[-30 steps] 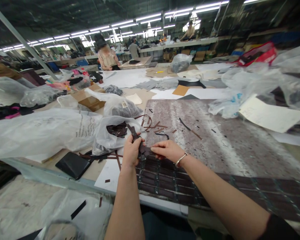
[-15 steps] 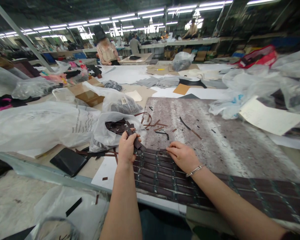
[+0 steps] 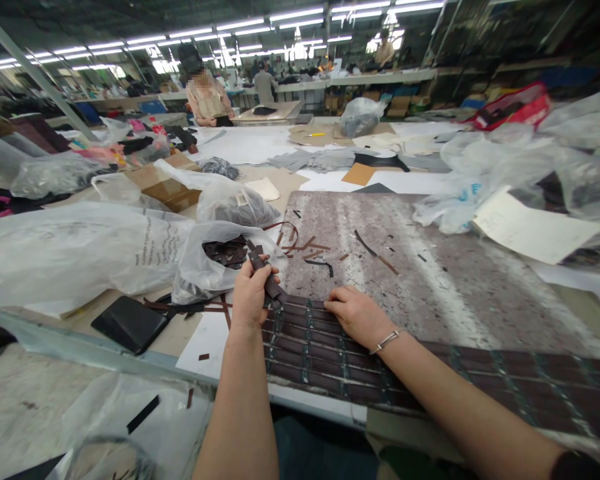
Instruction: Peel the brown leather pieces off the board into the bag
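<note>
My left hand (image 3: 253, 293) is closed around a stack of dark brown strips (image 3: 266, 275), just above the left end of rows of dark brown pieces (image 3: 325, 353) laid along the table's front edge. Greenish bands cross these rows. My right hand (image 3: 357, 313), with a bracelet at the wrist, has its fingertips pinched at the top row; whatever lies between them is too small to make out. Beside my left hand, an open plastic bag (image 3: 195, 273) holds many similar dark pieces (image 3: 226, 252).
A stained board (image 3: 430, 267) carries scattered brown and black scraps. A black flat object (image 3: 130, 324) lies at the left. Plastic bags stand on both sides, with a white sheet (image 3: 535, 227) at the right. A person (image 3: 207, 97) stands across the tables.
The view has shifted slightly. The dark strip that showed at my right fingertips now lies in line with the top row, and those fingertips are lower against it. My left hand still grips the stack.
</note>
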`<state>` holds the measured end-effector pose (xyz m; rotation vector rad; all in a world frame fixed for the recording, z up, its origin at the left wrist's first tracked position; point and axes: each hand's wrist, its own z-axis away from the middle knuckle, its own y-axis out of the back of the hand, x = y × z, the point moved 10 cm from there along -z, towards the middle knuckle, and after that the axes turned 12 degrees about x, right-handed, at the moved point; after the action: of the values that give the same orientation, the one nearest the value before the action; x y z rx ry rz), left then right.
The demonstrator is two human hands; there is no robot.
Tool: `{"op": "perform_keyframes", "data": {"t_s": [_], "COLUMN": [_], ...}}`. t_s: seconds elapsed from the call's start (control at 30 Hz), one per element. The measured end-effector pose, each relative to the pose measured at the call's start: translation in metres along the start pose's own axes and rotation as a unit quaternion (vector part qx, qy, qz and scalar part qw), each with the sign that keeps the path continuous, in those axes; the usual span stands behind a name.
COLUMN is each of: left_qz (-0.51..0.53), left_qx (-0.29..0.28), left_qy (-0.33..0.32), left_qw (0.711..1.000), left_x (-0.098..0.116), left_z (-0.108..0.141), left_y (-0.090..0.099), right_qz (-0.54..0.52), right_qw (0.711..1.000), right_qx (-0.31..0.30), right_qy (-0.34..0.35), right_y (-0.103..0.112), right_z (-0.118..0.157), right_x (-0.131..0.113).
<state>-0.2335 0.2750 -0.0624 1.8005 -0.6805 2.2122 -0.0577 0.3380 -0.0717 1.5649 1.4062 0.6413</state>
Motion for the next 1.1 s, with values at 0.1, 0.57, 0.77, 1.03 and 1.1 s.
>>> {"op": "perform_keyframes", "data": {"t_s": [0.1,0.57,0.77,1.03,1.1], "left_qz": [0.001,0.013,0.036,0.044,0.043], "left_qx": [-0.004,-0.037,-0.069,-0.070,-0.067], "left_qy": [0.002,0.034,0.054,0.062,0.062], "left_qw": [1.000,0.999,0.995,0.995,0.995], "left_x": [0.000,-0.006,-0.009,-0.012,-0.014], "left_z": [0.001,0.007,0.014,0.018,0.019], "left_y": [-0.002,-0.018,-0.035,-0.033,-0.032], "right_qz": [0.012,0.055,-0.096,-0.040,-0.023], "right_qw": [0.999,0.992,0.983,0.981,0.980], "right_qx": [-0.038,-0.114,-0.099,-0.084,-0.095], "right_qy": [-0.003,-0.021,-0.121,-0.169,-0.171], "right_y": [-0.003,-0.002,-0.008,0.000,-0.002], "right_z": [-0.001,0.002,0.002,0.007,0.008], "right_x": [-0.001,-0.005,0.032,0.045,0.038]}}
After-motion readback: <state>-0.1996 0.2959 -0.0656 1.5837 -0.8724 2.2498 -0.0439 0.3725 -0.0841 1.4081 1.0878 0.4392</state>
